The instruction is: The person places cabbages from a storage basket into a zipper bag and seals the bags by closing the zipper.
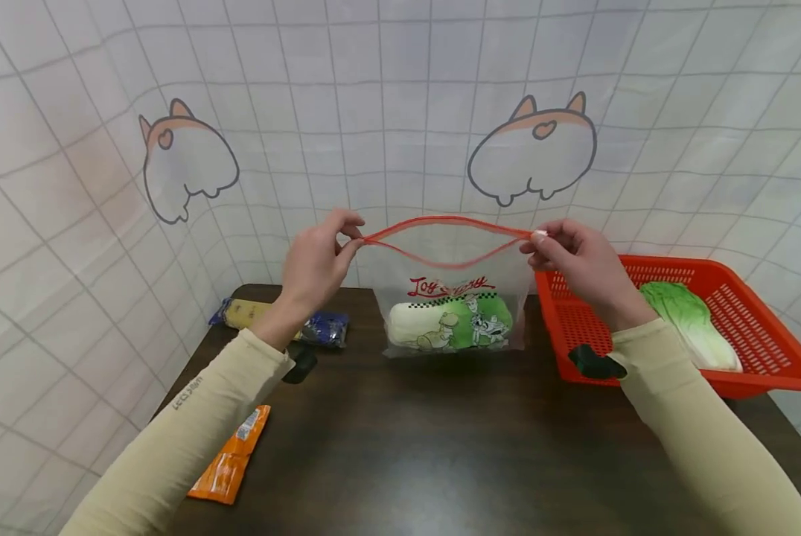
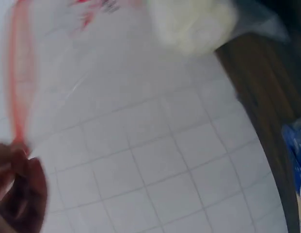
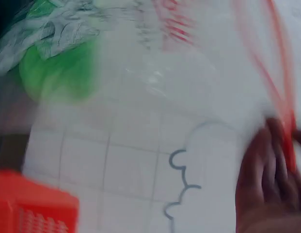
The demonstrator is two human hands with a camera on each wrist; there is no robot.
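A clear zip bag (image 1: 454, 279) with a red zip edge and printed cartoon figures hangs between my two hands, its mouth parted. Inside, along the bottom, lies a pale-and-green vegetable (image 1: 407, 321) that looks like a napa cabbage. My left hand (image 1: 316, 260) pinches the left end of the red zip, and my right hand (image 1: 575, 257) pinches the right end. In the left wrist view the left fingers (image 2: 31, 187) hold the zip's corner, blurred. The right wrist view has the right fingers (image 3: 259, 165) on the other corner of the zip.
A red plastic basket (image 1: 769, 313) with a leafy cabbage (image 1: 691, 324) in it stands at right, beneath my right forearm. Blue-and-yellow packets (image 1: 323, 329) lie behind my left wrist. An orange packet (image 1: 236, 454) is by my left forearm. A gridded curtain (image 1: 400, 112) hangs behind the dark table (image 1: 400, 439).
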